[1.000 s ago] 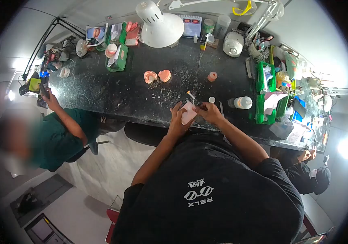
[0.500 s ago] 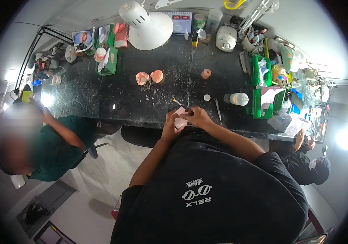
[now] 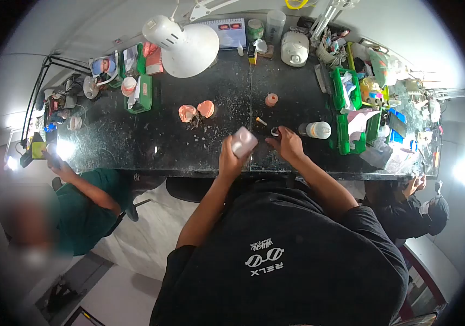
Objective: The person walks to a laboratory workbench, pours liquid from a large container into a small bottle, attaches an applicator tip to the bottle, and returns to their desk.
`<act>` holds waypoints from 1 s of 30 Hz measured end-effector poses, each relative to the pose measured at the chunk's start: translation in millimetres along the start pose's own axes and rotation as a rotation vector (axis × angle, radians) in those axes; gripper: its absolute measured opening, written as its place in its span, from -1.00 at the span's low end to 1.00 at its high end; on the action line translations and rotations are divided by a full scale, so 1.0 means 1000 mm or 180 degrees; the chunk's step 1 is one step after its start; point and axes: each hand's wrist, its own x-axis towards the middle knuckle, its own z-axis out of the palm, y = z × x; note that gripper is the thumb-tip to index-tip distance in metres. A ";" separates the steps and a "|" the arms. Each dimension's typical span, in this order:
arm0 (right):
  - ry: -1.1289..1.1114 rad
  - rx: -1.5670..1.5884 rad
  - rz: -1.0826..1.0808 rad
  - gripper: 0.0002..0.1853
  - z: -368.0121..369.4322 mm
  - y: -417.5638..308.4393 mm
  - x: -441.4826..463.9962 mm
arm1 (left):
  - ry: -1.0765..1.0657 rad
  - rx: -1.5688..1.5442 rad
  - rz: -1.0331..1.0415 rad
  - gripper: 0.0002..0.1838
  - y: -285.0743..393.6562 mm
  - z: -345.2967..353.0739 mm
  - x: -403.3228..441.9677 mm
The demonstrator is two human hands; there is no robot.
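My left hand (image 3: 232, 158) is wrapped round a pale pink, bottle-like container (image 3: 244, 142), blurred and tilted above the bench's front edge. To its right, my right hand (image 3: 289, 145) reaches down to the bench, thumb and fingers closing round a small white cap (image 3: 274, 131) that they partly cover. Just beyond that hand lies a short white stick with an orange end (image 3: 261, 121). Farther back stands a small pink pot (image 3: 271, 99). A white bottle (image 3: 318, 130) lies on its side right of my right hand.
Two pink dental models (image 3: 196, 111) sit amid pale crumbs on the black bench (image 3: 189, 155). A white lamp (image 3: 192, 49) overhangs the back. Green trays (image 3: 350, 144) hold papers at right. Another person in a green shirt (image 3: 94, 195) works at left; one in black (image 3: 393, 206) at right.
The orange-ended stick, earlier at my hands, now lies on the bench. My right hand has moved right, away from the container, to the cap. My left hand still holds the container.
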 end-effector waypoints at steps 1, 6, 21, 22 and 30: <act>0.0001 0.0003 0.0026 -0.55 -0.001 0.004 0.002 | 0.0093 0.0022 -0.0010 -0.13 0.003 0.002 0.023; -0.0228 -0.0420 0.0225 -0.51 0.004 0.011 0.009 | 0.0642 0.0232 0.0243 -0.06 0.014 -0.015 0.144; -0.0211 0.0075 0.0522 -0.56 -0.001 0.019 0.003 | 0.0645 -0.0349 -0.0383 -0.19 -0.046 -0.052 0.222; -0.0225 0.0076 0.0525 -0.56 -0.004 0.016 0.003 | 0.0501 -0.0045 -0.0390 -0.21 -0.044 -0.054 0.220; 0.0046 0.1129 0.0305 -0.58 -0.041 -0.029 0.026 | -0.0648 0.0430 0.0328 -0.25 0.002 -0.044 0.179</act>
